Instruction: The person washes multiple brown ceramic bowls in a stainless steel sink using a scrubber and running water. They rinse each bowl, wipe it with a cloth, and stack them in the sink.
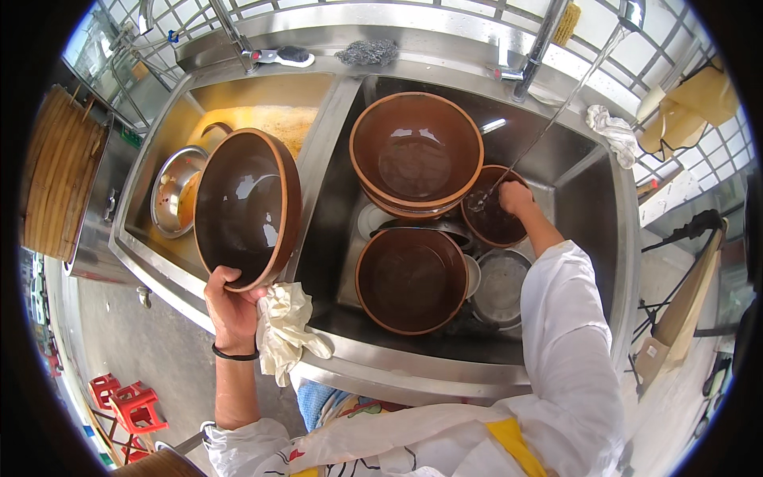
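Observation:
My left hand (232,307) grips the lower rim of a large brown-glazed ceramic bowl (238,197), thumb inside. The bowl is tilted above the divider and left sink basin. My right hand (515,197) reaches into a smaller brown bowl (495,223) in the right basin; its fingertips are hidden. A thin stream of water (551,122) falls into that bowl beside the hand. To its left stand stacked large brown bowls (417,149), the top one holding clear liquid. Nearer me sits another brown bowl (411,280). A pale pair of rubber gloves (286,334) hangs over the front edge by my left wrist.
The left basin (208,98) holds a steel bowl (170,194) and orange residue. Along the back ledge lie a scrub brush (283,56) and steel wool (366,52). A faucet (533,53) rises behind the right basin; a white cloth (614,134) rests at its right corner. Red stools (137,408) stand on the floor.

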Available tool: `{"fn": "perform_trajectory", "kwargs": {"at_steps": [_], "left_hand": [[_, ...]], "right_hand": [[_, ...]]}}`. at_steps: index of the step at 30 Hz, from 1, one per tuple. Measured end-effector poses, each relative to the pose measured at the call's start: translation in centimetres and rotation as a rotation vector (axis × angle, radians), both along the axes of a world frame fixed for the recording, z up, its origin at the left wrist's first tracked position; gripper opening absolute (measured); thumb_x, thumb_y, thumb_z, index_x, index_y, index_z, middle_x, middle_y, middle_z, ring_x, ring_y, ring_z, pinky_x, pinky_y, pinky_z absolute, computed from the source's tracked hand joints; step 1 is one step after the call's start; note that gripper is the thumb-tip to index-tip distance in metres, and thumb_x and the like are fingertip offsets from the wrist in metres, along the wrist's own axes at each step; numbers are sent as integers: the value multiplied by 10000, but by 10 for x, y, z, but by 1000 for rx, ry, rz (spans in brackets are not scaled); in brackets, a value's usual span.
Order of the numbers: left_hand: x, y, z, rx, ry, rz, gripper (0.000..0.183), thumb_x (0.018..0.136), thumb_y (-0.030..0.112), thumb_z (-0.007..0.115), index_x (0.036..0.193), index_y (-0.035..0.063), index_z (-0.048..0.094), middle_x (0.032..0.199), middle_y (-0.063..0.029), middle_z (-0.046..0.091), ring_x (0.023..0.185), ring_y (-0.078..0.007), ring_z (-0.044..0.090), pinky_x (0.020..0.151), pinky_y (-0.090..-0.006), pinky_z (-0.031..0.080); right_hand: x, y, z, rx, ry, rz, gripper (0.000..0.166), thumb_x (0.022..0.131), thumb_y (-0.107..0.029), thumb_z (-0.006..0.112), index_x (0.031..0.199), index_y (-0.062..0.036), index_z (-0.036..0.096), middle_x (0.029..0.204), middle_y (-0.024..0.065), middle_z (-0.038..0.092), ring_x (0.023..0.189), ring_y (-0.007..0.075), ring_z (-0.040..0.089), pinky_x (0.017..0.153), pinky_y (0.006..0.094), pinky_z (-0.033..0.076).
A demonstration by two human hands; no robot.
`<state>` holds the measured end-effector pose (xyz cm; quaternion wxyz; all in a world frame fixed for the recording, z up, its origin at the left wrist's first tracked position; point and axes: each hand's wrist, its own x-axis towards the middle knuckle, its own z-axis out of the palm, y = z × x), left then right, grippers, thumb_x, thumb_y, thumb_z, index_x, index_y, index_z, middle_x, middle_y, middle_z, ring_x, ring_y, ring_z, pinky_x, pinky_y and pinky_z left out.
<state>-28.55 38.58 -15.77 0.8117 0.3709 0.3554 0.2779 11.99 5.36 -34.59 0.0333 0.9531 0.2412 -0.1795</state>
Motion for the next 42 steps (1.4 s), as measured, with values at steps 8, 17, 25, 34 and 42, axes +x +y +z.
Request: {"fn": "perform_trajectory", "kwargs": {"at_steps": [8,17,25,34,42], "left_hand": [[2,1,-2,13,1,-9,220,716,73,448,860,-77,521,739,-147,608,540,-267,614,455,-282,544],[-4,1,-3,4,-14,-19,234,720,83,448,859,-87,529,756,-169,620,567,-272,625,467,-280,546],[-3,5,-5,-13,-46,-71,275,728,80,449,917,-104,526,792,-175,627,601,-272,632,515,-280,562],[-1,3,-4,14,-29,-27,217,756,113,447,776,-81,543,706,-203,623,555,-262,608,507,-264,533],[-6,6,-7,-14,-89,-74,170,761,101,450,742,-52,523,713,-202,615,562,-281,620,526,-297,557]], "right_hand": [[7,9,-18,766,394,-269,157,748,-50,493,849,16,594,884,111,619,622,176,580,628,295,520],[-78,43,30,1064,636,-573,386,859,-268,508,1135,0,541,973,168,580,979,204,550,811,317,463],[-122,6,20,416,390,137,385,831,-258,506,1141,-32,533,1112,198,552,1059,375,493,870,412,417],[-133,10,10,364,-143,116,232,698,-117,629,905,-22,586,949,194,608,857,371,585,708,429,483],[-62,5,101,1494,494,-769,464,670,-126,758,1060,9,544,948,73,607,854,193,590,704,358,510]]}}
